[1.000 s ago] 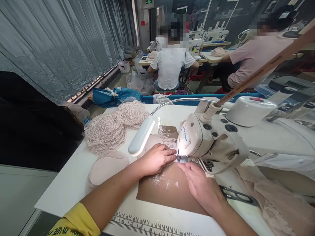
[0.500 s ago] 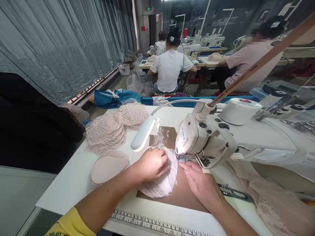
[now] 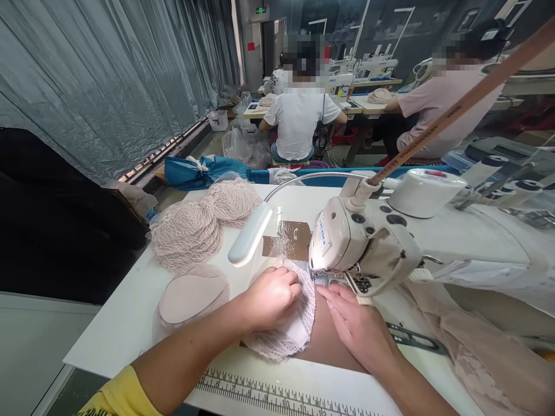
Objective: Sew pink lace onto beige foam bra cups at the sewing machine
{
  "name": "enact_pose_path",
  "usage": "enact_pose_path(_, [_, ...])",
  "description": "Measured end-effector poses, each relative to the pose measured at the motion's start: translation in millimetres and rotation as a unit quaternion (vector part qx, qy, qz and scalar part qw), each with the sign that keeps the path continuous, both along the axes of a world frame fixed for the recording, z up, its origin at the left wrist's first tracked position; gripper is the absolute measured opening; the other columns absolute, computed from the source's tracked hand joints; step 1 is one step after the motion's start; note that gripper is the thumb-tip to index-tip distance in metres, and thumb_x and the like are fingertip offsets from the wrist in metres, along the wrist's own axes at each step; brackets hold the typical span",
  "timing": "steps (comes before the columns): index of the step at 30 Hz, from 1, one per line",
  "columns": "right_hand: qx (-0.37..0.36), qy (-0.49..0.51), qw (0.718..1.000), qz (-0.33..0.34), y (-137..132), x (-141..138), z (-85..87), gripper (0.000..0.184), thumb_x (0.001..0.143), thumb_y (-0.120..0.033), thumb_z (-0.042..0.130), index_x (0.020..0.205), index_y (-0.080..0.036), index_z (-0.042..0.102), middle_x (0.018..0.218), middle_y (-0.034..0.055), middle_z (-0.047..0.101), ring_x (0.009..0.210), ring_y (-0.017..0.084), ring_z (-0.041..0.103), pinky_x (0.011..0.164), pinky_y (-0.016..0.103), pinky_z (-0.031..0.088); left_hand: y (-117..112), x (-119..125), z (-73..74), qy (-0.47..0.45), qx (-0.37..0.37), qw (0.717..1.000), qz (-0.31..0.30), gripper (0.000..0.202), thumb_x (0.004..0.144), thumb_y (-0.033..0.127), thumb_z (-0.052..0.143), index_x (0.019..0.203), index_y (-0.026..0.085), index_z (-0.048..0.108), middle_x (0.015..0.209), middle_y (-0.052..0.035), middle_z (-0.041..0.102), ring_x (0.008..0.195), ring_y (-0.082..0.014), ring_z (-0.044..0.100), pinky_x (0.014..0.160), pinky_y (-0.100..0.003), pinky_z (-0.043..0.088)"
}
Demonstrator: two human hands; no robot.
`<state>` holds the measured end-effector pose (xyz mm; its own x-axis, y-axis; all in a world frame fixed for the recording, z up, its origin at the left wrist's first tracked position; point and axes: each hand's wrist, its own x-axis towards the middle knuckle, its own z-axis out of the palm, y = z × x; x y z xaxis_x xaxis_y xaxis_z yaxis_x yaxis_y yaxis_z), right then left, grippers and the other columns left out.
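A pale pink lace-covered cup piece [image 3: 281,338] lies under the needle area of a white sewing machine [image 3: 342,237], with its right edge at the presser foot. My left hand [image 3: 271,297] is closed, fingers curled and pinching the top of the piece; part of the lace is hidden beneath it. My right hand [image 3: 355,318] rests on the brown plate [image 3: 323,346] just right of the piece. Its fingers are stretched out and hold nothing, the index fingertip close to the foot and the lace edge.
Stacked lace cups [image 3: 186,234] and a smooth beige cup [image 3: 193,297] lie on the left. A lamp [image 3: 249,237] hangs over the table. Dark thread snips [image 3: 416,338] and beige fabric [image 3: 481,352] are at right. A ruler [image 3: 269,393] runs along the front edge. Two people sit farther back.
The lace cup piece has turned a little under the machine, its lower edge shifting towards me. My left hand has moved slightly with it; my right hand stays nearly in place.
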<state>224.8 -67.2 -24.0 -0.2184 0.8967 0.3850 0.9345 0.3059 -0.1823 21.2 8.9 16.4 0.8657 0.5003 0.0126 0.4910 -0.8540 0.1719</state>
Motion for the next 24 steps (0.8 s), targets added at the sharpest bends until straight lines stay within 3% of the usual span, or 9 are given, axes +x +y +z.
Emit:
enact_pose_path(4, [-0.026, 0.029, 0.998, 0.044, 0, -2, 0.0, 0.040, 0.091, -0.012, 0.036, 0.115, -0.017, 0.067, 0.102, 0.0105, 0.071, 0.082, 0.020, 0.066, 0.070, 0.031, 0.055, 0, 1, -4.1, -0.028, -0.002, 0.999, -0.029, 0.018, 0.088, 0.021, 0.049, 0.098, 0.014, 0.063, 0.107, -0.0088, 0.063, 0.091, -0.0219, 0.056, 0.078, -0.034, 0.045])
enact_pose_path(9, [-0.038, 0.020, 0.997, 0.067, 2, -4, -1.6, 0.042, 0.088, -0.007, 0.036, 0.117, -0.015, 0.066, 0.095, 0.0096, 0.070, 0.081, 0.019, 0.064, 0.068, 0.029, 0.053, 1, 0, -12.8, -0.055, 0.012, 0.997, -0.061, 0.033, 0.091, 0.022, 0.046, 0.121, 0.013, 0.057, 0.128, -0.0101, 0.058, 0.099, -0.0240, 0.053, 0.084, -0.037, 0.044])
enact_pose_path(16, [0.003, -0.029, 0.999, 0.022, 4, -5, -10.6, 0.043, 0.084, -0.005, 0.039, 0.115, -0.015, 0.068, 0.100, 0.0098, 0.072, 0.081, 0.019, 0.066, 0.068, 0.027, 0.051, 4, 1, -16.1, -0.048, 0.031, 0.996, -0.064, 0.038, 0.091, 0.025, 0.044, 0.125, 0.011, 0.055, 0.131, -0.0122, 0.056, 0.098, -0.0252, 0.051, 0.082, -0.038, 0.043])
enact_pose_path(24, [0.027, -0.051, 0.998, 0.025, 6, -8, -4.3, 0.044, 0.084, -0.002, 0.038, 0.111, -0.015, 0.070, 0.098, 0.0076, 0.073, 0.077, 0.017, 0.067, 0.065, 0.027, 0.051, 7, 1, -16.6, -0.049, 0.027, 0.996, -0.075, 0.040, 0.088, 0.021, 0.049, 0.127, 0.011, 0.053, 0.129, -0.0142, 0.056, 0.103, -0.0250, 0.051, 0.085, -0.038, 0.043])
